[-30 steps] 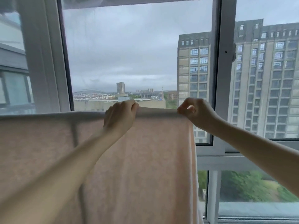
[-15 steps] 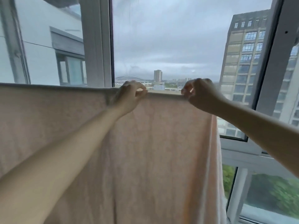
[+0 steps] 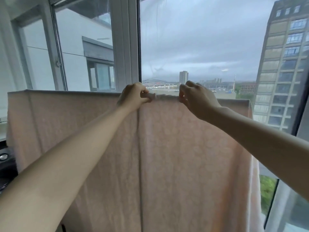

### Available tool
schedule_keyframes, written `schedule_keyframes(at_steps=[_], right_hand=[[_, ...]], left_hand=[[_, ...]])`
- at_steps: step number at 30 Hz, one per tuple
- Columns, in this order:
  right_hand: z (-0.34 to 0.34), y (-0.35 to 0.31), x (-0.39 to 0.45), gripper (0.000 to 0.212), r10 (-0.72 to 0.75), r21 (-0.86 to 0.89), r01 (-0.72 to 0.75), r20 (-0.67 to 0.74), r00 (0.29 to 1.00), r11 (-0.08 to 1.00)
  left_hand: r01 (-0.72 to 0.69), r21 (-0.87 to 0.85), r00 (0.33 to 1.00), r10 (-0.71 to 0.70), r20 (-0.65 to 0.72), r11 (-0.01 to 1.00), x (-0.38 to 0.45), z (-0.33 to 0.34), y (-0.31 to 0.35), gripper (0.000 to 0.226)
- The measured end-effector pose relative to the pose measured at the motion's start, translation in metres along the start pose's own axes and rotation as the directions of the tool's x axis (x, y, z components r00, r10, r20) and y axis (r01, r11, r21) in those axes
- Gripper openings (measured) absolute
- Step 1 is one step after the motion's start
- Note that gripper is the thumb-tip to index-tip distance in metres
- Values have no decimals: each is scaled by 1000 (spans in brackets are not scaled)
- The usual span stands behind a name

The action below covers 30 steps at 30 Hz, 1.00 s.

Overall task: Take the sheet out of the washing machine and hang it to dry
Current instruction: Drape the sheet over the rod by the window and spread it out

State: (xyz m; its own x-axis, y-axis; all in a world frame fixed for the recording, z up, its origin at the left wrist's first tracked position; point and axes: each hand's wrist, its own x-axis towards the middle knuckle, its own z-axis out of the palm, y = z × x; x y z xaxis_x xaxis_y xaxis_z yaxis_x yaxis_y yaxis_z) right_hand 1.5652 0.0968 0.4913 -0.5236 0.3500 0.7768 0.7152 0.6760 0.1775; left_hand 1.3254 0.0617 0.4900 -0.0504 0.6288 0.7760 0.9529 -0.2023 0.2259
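Observation:
A pale pink patterned sheet (image 3: 175,164) hangs over a horizontal rail in front of the window, draped from the far left to the right side. The rail itself is hidden under the cloth. My left hand (image 3: 133,96) grips the sheet's top fold near the middle, fingers curled over it. My right hand (image 3: 195,97) pinches the same fold a short way to the right. Between the two hands the top edge is bunched into small wrinkles. A vertical crease runs down the sheet below my left hand.
White window frames (image 3: 125,44) stand directly behind the sheet, with a neighbouring building's wall at left and a tall apartment block (image 3: 284,67) at right. A dark object (image 3: 6,163) sits at the left edge below the sill.
My view has swung left, showing more of the sheet's left part. My hands have moved closer together along the top fold, and the cloth between them has bunched up.

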Motion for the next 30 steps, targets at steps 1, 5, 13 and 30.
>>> schedule_keyframes(at_steps=[1,5,13,30], right_hand=[[0,2,1,11,-6,17,6,-4,1000,1000],[0,6,1,10,-30,59,32,-36,999,998],[3,11,6,15,28,124,-24,-28,999,992],[-24,34,14,19,192,97,-201,94,977,975]], left_hand=[[-6,-26,1000,6,-3,1000,1,0,-3,25],[-13,-133,1000,15,11,991,6,-5,-10,24],[-50,-210,997,61,48,976,17,-9,-11,6],[7,-121,984,15,175,993,35,10,4,17]])
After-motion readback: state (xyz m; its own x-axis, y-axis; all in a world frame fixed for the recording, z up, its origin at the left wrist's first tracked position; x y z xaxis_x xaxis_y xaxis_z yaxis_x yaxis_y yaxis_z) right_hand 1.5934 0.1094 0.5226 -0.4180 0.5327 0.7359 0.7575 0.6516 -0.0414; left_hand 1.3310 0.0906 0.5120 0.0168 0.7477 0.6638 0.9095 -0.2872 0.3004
